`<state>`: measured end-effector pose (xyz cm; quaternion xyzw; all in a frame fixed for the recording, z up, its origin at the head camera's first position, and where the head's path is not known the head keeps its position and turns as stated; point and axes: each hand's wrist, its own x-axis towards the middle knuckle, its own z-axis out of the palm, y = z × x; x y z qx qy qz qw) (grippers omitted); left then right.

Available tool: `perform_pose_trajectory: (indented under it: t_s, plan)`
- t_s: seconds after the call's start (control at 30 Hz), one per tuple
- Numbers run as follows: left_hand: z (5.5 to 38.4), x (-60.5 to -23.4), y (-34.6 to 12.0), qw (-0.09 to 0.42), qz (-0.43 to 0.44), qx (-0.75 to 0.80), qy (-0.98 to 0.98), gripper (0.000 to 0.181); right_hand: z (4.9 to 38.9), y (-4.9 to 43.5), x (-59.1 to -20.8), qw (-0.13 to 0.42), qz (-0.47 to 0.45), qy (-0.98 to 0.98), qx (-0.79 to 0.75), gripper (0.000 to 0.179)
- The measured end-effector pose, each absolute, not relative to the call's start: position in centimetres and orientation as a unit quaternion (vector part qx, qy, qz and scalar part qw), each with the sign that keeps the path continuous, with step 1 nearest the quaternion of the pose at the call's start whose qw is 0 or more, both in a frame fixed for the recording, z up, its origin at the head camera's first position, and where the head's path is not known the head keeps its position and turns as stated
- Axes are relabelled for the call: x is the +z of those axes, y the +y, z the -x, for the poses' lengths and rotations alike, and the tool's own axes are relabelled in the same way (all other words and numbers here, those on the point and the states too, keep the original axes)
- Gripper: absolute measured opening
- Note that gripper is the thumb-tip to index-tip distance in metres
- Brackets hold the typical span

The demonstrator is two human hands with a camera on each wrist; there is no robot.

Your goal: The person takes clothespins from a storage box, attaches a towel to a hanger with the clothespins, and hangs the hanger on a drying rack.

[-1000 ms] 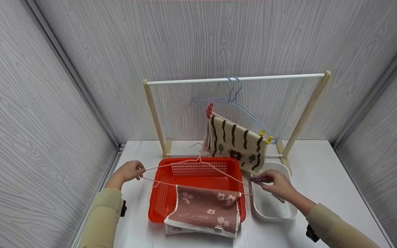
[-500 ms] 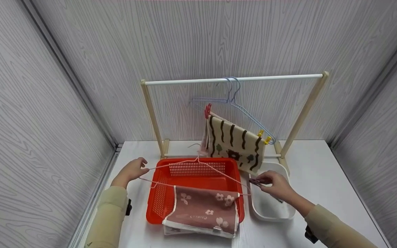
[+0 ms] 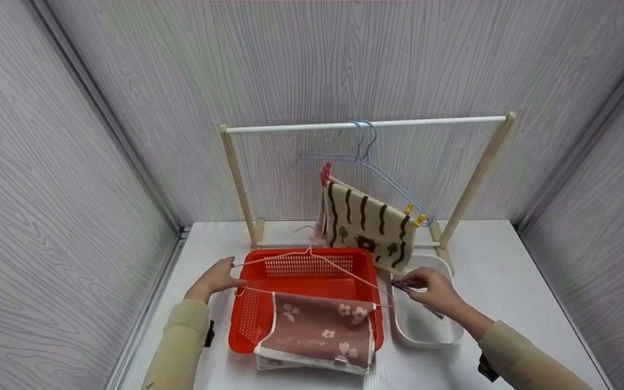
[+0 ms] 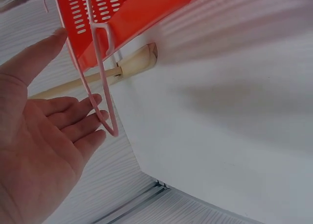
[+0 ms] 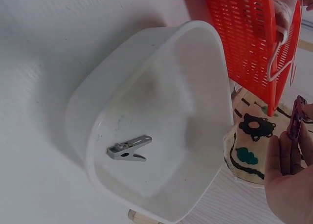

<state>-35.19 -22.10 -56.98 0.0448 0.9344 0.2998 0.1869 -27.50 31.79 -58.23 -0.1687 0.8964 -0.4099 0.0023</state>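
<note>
The pink hanger (image 3: 310,251), bearing a brown towel (image 3: 317,330), spans the red basket (image 3: 312,285); the left wrist view reveals the left hand (image 4: 46,136), fingers relaxed, at its end. The right hand (image 3: 435,291) pinches a purple clip (image 5: 296,117); only its wrist view shows the white tub (image 5: 164,94)'s grey clip (image 5: 128,148) whole.

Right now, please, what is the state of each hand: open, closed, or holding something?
Left hand: open, touching the pink hanger.
Right hand: closed, pinching a purple clothespin.
</note>
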Motion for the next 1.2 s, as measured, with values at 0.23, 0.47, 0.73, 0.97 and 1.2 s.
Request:
perform_pose_trajectory:
  t_s: [0.23, 0.47, 0.73, 0.97, 1.2]
  plan:
    - [35.1, -57.6, -21.9, 0.18, -0.055, 0.291, 0.938, 0.1, 27.5, 31.7, -58.3, 0.003, 0.165, 0.896, -0.413, 0.023]
    - [35.2, -58.0, -21.7, 0.185, -0.053, 0.267, 0.944, 0.092, 27.4, 31.8, -58.0, 0.008, 0.155, 0.899, -0.409, 0.023]
    - [35.0, -57.5, -22.0, 0.224, -0.042, 0.238, 0.944, 0.08, 27.3, 31.7, -58.0, 0.011, 0.151, 0.898, -0.414, 0.023]
    - [34.1, -56.1, -23.3, 0.286, -0.046, 0.244, 0.925, 0.061, 27.4, 31.7, -58.2, 0.007, 0.154, 0.893, -0.423, 0.023]
    - [33.9, -55.0, -24.8, 0.436, 0.027, 0.333, 0.836, 0.035, 27.4, 31.9, -58.3, 0.002, 0.156, 0.889, -0.431, 0.023]
